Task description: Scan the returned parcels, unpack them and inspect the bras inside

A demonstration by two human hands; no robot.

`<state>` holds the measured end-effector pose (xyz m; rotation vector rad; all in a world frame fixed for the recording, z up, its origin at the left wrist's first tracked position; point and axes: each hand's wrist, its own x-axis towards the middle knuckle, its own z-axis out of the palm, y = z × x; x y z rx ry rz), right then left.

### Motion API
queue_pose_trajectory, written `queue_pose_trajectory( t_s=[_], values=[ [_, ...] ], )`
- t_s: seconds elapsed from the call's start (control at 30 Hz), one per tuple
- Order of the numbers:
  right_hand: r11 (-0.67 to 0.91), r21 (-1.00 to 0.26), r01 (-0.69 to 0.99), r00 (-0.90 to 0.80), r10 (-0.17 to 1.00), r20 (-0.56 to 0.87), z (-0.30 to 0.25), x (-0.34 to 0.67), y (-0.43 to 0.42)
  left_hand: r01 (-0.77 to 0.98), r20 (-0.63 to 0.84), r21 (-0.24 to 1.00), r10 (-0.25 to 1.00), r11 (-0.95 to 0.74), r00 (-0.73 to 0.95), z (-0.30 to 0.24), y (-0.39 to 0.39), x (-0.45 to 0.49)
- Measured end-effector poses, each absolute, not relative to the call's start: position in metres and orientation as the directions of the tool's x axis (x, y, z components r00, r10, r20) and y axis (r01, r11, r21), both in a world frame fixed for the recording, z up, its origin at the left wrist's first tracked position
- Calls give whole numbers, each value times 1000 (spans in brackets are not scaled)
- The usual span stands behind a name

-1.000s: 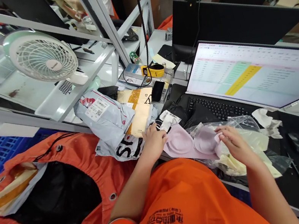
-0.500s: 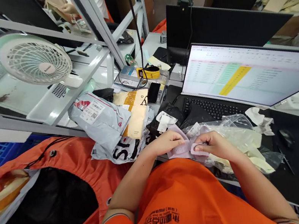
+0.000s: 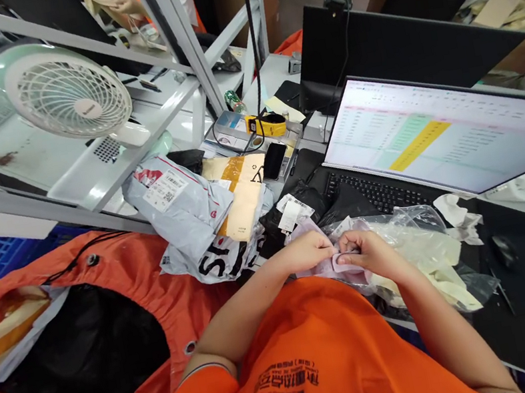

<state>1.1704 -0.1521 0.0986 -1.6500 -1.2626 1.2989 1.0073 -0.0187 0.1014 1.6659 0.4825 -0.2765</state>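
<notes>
Close in front of my body, both hands are on a pale lilac fabric piece [image 3: 323,268], whose exact kind I cannot make out. My left hand [image 3: 313,250] is closed on its left part, fingers pinched near the middle. My right hand [image 3: 364,250] pinches a folded edge of it between thumb and fingers. The two hands nearly touch. Under and right of them lies a clear plastic bag [image 3: 414,234] with cream paper pieces. A white tag [image 3: 292,211] rests on black plastic just beyond my left hand.
Grey mailing parcels [image 3: 177,205] are piled to the left, beside a phone [image 3: 274,160]. Beyond my hands stand a keyboard [image 3: 368,193] and a lit monitor [image 3: 444,130]. An orange sack [image 3: 172,260] gapes at lower left. A fan [image 3: 69,95] sits behind the metal frame. Another person's hand [image 3: 127,5] shows at the back.
My left hand has moved right along the lilac fabric, closer to my right hand. The whole view has shifted slightly, with the scene sitting a little further right.
</notes>
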Motion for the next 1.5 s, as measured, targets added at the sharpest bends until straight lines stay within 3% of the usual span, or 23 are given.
queue_pose_trajectory(
  t_s=[0.2,0.43,0.67,0.83,0.93,1.33,1.5],
  values=[
    [-373,-873,314,98,927,-361,96,1168,-160,451,-443,892,133,-36,887,92,-22,1006],
    [-316,-893,321,94,949,-302,100,1177,-162,369,-370,899,-41,234,928,85,-19,1000],
    [-129,-908,399,8,990,-138,108,1182,-171,450,-442,889,100,-82,892,107,-20,996],
    [-116,-875,469,-15,990,-139,107,1177,-169,306,-293,927,91,-215,952,113,-26,993],
    [-133,-894,427,7,990,-143,104,1177,-169,245,-230,918,84,-313,970,119,-29,992],
    [-168,-927,336,74,986,-152,102,1177,-174,205,-170,875,120,-439,978,127,-41,991],
    [-144,-931,335,73,989,-127,102,1178,-177,173,-159,869,70,-464,985,129,-41,990]
  ],
)
